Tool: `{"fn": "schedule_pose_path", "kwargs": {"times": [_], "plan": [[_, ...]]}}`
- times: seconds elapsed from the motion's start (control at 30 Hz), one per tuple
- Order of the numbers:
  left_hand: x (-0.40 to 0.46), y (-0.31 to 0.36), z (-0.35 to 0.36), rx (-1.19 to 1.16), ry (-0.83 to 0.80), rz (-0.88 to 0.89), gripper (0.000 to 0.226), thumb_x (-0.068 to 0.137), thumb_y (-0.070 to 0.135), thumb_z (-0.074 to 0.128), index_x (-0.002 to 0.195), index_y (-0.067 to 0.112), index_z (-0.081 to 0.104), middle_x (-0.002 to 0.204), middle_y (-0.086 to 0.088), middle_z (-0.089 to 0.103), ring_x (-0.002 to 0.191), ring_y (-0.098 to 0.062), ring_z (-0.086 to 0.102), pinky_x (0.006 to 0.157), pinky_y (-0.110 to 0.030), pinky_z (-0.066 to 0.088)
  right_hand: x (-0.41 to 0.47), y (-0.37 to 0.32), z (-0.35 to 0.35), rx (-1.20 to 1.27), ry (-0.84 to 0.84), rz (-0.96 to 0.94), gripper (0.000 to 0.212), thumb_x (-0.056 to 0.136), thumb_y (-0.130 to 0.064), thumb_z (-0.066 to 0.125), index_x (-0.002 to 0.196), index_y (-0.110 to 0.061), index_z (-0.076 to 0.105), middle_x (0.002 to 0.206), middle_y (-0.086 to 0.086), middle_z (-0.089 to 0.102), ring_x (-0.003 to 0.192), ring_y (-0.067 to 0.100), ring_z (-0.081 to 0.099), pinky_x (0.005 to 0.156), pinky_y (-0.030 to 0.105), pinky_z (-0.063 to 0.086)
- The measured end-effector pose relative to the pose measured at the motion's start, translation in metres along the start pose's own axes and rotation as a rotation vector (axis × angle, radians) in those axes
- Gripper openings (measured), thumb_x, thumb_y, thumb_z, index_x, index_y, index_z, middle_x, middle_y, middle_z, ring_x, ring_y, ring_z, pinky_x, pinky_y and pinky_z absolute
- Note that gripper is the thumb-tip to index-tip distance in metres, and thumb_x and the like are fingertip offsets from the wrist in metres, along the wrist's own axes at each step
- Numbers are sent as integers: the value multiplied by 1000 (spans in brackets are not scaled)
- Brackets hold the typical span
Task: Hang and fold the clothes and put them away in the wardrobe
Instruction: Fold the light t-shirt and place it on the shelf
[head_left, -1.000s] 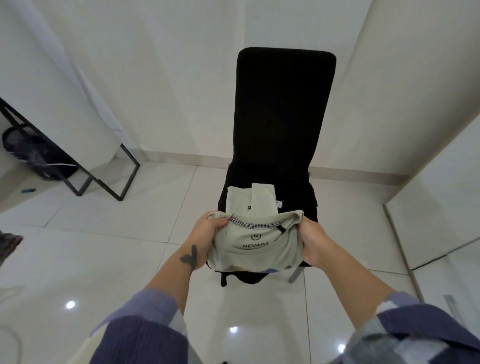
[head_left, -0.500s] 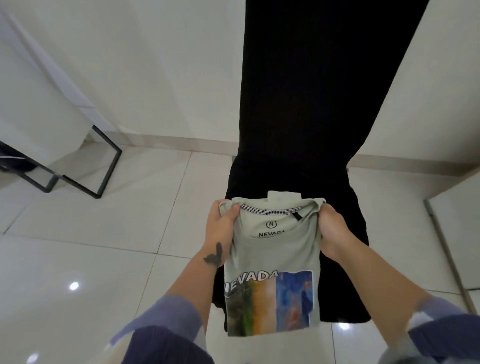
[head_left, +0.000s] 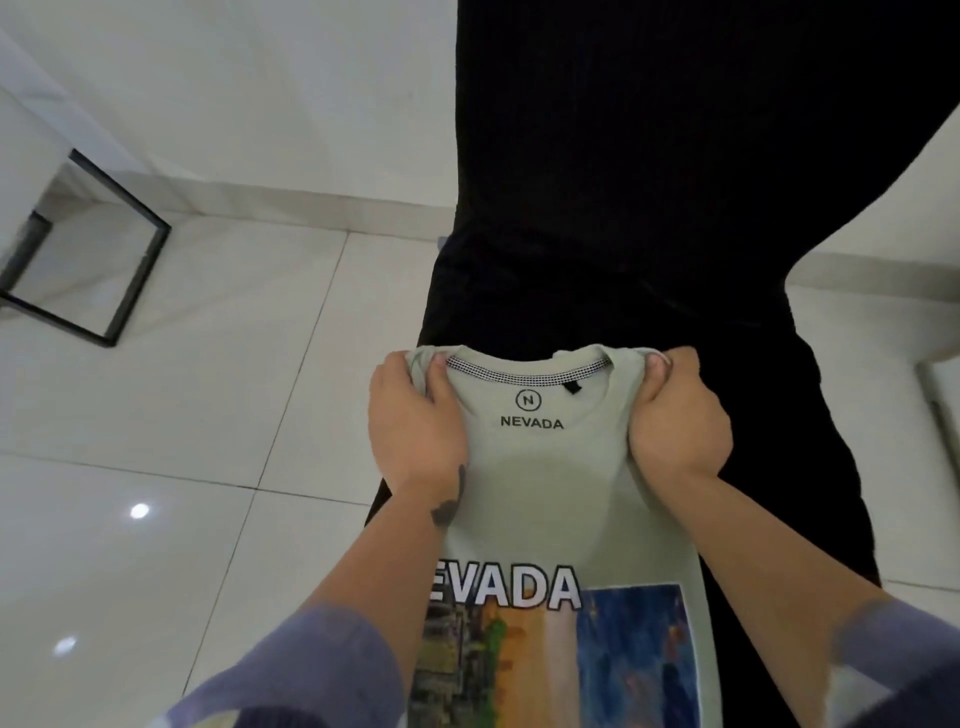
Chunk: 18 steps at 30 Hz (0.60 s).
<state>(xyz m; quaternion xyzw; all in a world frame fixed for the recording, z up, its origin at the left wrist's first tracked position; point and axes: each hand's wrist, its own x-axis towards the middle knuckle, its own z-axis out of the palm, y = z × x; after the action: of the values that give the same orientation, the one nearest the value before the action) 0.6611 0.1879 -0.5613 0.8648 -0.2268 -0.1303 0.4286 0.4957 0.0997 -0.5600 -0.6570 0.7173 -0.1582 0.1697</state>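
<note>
A pale green T-shirt (head_left: 545, 483) with "NEVADA" lettering and a colourful print hangs lengthwise in front of me, sleeves folded behind, collar uppermost. My left hand (head_left: 415, 426) grips the left shoulder by the collar. My right hand (head_left: 680, 415) grips the right shoulder. The shirt hangs over the seat of a black chair (head_left: 623, 182). The shirt's lower edge runs out of view at the bottom. No wardrobe is in view.
The black chair's tall back fills the upper middle. A black metal frame (head_left: 130, 270) stands on the glossy white tile floor (head_left: 156, 467) at left. White walls rise behind, and a pale panel edge (head_left: 940, 395) shows at far right.
The bunched shirt has dropped open to its full length, and my hands have stayed on its shoulders. My view has moved in closer to the chair.
</note>
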Motion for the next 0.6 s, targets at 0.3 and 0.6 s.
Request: {"fn": "schedule_pose_path", "kwargs": {"times": [0.3, 0.6], "plan": [[8, -3, -16, 361, -214, -1, 47, 96, 56, 28, 105, 15, 50, 107, -2, 55, 100, -25, 53, 72, -35, 39, -6, -22, -6, -47, -55, -447, 34, 94, -40, 42, 124, -27, 52, 126, 2, 51, 119, 25, 42, 97, 40, 29], [0, 14, -36, -280, -285, 147, 14, 97, 30, 50, 91, 18, 50, 79, 9, 57, 70, 1, 54, 60, -7, 41, -14, -65, -8, -245, -582, -785, 69, 76, -81, 32, 131, -40, 41, 111, -9, 54, 107, 16, 49, 91, 37, 38]]}}
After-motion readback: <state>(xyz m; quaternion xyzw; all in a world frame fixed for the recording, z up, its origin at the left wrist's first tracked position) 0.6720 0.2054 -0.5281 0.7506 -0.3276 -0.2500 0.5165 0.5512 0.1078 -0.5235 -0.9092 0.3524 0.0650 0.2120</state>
